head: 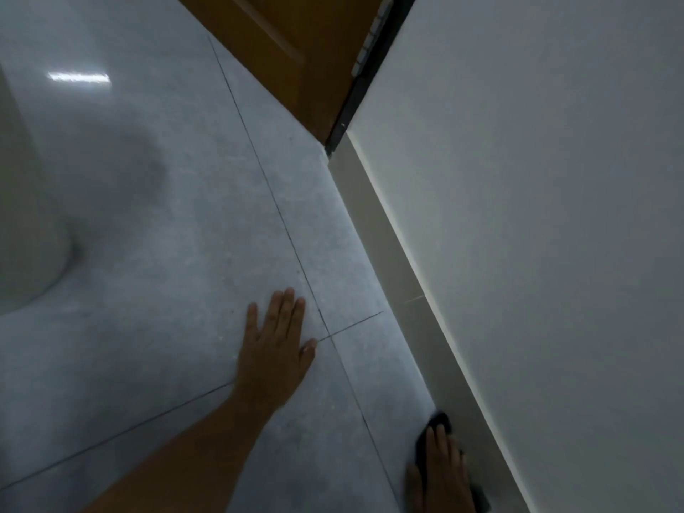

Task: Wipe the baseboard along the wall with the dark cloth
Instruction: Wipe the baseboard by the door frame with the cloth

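Ahead, the baseboard (399, 275) is run far-left toward the door (281, 50); the dark cloth (438, 423) is pressed against it by the right hand (440, 472), while the left hand (275, 349) is laid flat, released, on the floor (166, 216).

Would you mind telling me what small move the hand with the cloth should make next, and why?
Probably slide the right hand and its dark cloth forward along the baseboard toward the wooden door. The cloth sits at the baseboard's near end, a long stretch lies ahead, and the left hand is flat on the floor, apparently as a brace.
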`<control>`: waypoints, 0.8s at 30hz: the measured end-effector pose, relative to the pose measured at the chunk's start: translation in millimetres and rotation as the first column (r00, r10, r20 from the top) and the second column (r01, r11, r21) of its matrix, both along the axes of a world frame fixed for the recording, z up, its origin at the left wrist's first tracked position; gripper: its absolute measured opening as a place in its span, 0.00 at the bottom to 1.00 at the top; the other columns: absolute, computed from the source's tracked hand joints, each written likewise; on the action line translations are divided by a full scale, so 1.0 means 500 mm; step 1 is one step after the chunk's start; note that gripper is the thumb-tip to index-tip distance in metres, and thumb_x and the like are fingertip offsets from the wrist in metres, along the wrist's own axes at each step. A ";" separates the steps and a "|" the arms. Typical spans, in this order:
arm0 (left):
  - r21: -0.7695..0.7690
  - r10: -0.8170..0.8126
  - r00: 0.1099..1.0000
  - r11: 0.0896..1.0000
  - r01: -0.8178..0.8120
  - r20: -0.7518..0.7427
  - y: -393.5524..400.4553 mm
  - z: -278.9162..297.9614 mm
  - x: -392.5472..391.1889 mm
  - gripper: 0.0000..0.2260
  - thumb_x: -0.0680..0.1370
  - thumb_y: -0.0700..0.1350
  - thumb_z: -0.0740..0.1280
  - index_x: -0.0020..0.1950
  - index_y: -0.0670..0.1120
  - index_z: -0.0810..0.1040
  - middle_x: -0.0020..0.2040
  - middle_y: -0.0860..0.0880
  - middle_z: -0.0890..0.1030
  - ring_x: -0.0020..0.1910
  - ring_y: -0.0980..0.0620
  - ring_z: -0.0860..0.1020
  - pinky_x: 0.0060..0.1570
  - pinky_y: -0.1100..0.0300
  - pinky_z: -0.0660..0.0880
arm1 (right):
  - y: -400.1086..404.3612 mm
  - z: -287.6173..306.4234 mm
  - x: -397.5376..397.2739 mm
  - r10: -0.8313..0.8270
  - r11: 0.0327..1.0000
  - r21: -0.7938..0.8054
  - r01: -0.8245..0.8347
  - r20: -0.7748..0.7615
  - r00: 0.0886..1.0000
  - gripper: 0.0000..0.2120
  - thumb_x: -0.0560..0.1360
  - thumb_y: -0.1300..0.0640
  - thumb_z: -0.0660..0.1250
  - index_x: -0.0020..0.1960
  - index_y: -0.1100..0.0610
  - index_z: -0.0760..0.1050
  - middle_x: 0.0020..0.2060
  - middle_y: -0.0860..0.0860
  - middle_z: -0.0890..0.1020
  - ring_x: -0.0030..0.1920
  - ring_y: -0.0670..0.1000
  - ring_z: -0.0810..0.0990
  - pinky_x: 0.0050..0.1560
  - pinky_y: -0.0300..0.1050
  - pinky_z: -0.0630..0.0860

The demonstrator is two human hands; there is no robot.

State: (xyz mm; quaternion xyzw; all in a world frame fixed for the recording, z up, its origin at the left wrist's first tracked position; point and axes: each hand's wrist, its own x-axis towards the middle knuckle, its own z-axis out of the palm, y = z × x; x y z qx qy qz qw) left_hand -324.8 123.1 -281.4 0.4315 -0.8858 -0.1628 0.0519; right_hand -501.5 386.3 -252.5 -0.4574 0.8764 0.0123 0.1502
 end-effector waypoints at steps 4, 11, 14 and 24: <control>-0.017 0.004 1.000 1.000 -0.004 -0.021 0.001 -0.005 0.004 0.31 0.79 0.58 0.52 0.75 0.39 0.62 0.76 0.39 0.62 0.76 0.42 0.58 0.72 0.38 0.52 | -0.183 0.029 0.009 0.056 0.998 -0.003 -0.056 -0.052 0.997 0.32 0.79 0.38 0.42 0.74 0.57 0.61 0.73 0.57 0.66 0.69 0.62 0.69 0.68 0.55 0.63; 0.009 -0.009 1.000 1.000 0.009 0.001 -0.003 -0.001 0.007 0.32 0.79 0.60 0.50 0.75 0.40 0.61 0.76 0.40 0.62 0.75 0.44 0.59 0.72 0.41 0.50 | -0.496 0.026 0.032 0.010 1.000 -0.019 -0.011 -0.054 0.998 0.29 0.82 0.45 0.48 0.77 0.59 0.52 0.77 0.56 0.55 0.76 0.57 0.53 0.75 0.51 0.45; 0.035 -0.018 1.000 0.999 0.018 -0.001 -0.005 -0.002 0.010 0.32 0.80 0.61 0.45 0.75 0.40 0.61 0.75 0.40 0.63 0.75 0.44 0.60 0.72 0.42 0.49 | -0.482 0.039 0.029 0.006 1.000 -0.026 -0.007 -0.035 0.999 0.29 0.82 0.46 0.50 0.78 0.58 0.50 0.77 0.55 0.55 0.76 0.56 0.54 0.75 0.51 0.49; 0.010 -0.005 0.998 1.000 0.005 -0.070 -0.005 0.001 0.012 0.30 0.79 0.59 0.52 0.73 0.40 0.66 0.74 0.41 0.65 0.74 0.44 0.62 0.72 0.41 0.53 | 0.047 0.030 0.023 -0.198 0.980 0.007 0.199 -0.076 0.977 0.25 0.79 0.42 0.45 0.70 0.53 0.62 0.67 0.58 0.74 0.44 0.61 0.85 0.45 0.52 0.78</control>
